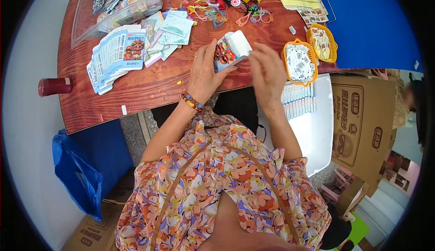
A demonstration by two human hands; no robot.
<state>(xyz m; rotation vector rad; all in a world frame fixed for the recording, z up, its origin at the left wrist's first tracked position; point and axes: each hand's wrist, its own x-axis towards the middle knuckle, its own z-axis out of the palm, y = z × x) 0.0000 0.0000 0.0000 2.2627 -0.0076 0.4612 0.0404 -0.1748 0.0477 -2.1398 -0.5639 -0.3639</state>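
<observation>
In the head view, find a small printed card box (223,54) on, or just above, the table (158,90), to the right of the fanned stack of blue-and-white cartons (108,54). Looks light, probably almost weightless in hand. Seems made of thin card, likely stiff along the folded edges but ready to buckle across the broad faces. Appears glossy, so perhaps a little slippery; more likely to dent or crease under a hard squeeze than to break. Best taken by the long side edges, close to the folds, with gentle pressure, keeping clear of the white flap (240,45) at the end away from the fanned stack.

Clasped in the left grip (205,72), between fingers on the side nearer the fanned stack and a thumb along the lower edge, spread about as wide as the box. Farther right of the fanned stack, at the flap end, see the right grip (271,72), loosely curled; cannot tell whether pinching the flap or merely close beside it.
</observation>
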